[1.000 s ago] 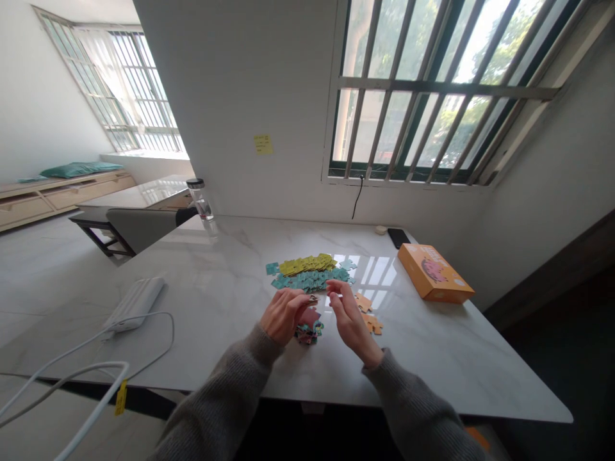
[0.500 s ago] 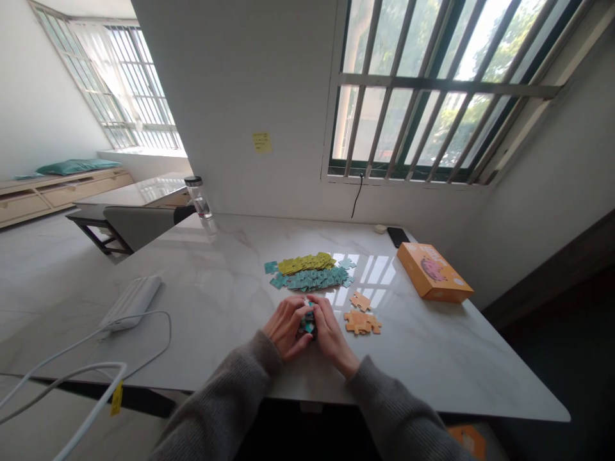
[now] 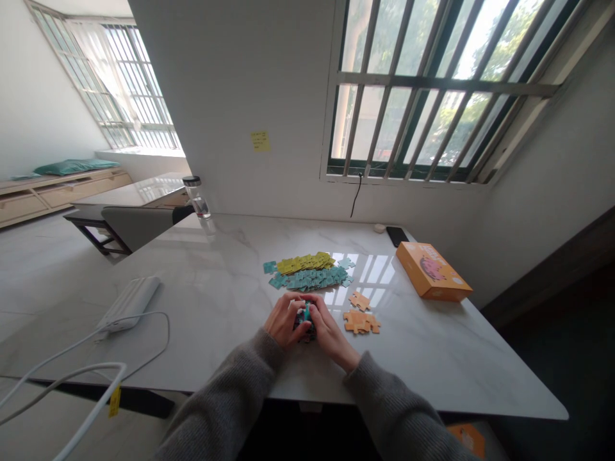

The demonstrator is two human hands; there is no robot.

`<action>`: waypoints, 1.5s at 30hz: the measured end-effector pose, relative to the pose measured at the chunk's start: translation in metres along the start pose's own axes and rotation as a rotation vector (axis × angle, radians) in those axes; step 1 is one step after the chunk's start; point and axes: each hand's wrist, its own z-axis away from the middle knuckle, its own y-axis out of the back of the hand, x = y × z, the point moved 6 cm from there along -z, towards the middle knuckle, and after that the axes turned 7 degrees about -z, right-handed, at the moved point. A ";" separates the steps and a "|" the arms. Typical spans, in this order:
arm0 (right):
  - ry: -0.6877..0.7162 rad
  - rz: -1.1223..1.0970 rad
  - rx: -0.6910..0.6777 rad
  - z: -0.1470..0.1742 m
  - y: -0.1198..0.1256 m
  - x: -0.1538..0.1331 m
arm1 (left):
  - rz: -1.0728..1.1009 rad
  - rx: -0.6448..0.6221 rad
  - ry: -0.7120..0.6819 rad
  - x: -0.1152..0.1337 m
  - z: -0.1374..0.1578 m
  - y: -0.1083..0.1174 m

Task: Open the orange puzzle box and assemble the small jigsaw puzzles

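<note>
Hands [image 3: 331, 331], earlier apart, now cup puzzle pieces [image 3: 306, 314].

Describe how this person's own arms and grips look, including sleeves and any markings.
The long, grey, ribbed-knit left sleeve and matching grey, ribbed-knit right sleeve both end in close-fitting cuffs. The bare, ungloved left grip and bare, ungloved right grip are ordinary human hands. No cables or printed markings show on either sleeve.

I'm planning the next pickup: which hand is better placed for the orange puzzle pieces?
The right hand, I'd judge: the orange puzzle pieces lie on its side, while the left hand would likely have to cross it. Both are cupped around multicoloured puzzle pieces.
</note>
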 end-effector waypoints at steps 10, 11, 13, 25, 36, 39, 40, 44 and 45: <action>-0.064 1.078 0.357 0.035 0.139 0.007 | 0.143 0.063 0.190 -0.013 0.002 0.004; -0.114 1.155 0.354 0.041 0.146 0.010 | 0.147 0.079 0.202 -0.015 0.003 0.005; -0.181 1.248 0.315 0.049 0.147 0.015 | 0.142 0.100 0.214 -0.017 0.005 0.006; -0.256 1.011 0.131 0.045 0.126 0.031 | 0.032 0.109 0.221 -0.021 0.011 0.009; -0.114 0.831 0.055 0.052 0.115 0.021 | 0.061 0.130 0.219 -0.022 0.012 0.009; -0.066 0.586 0.008 0.046 0.114 0.021 | 0.070 0.132 0.230 -0.021 0.011 0.010; -0.045 0.530 0.000 0.041 0.116 0.021 | 0.071 0.132 0.237 -0.021 0.011 0.010; 0.010 0.502 0.026 0.008 0.135 0.026 | 0.080 0.150 0.255 -0.020 0.009 0.013; 0.007 0.532 0.037 -0.001 0.141 0.029 | 0.082 0.158 0.256 -0.020 0.009 0.014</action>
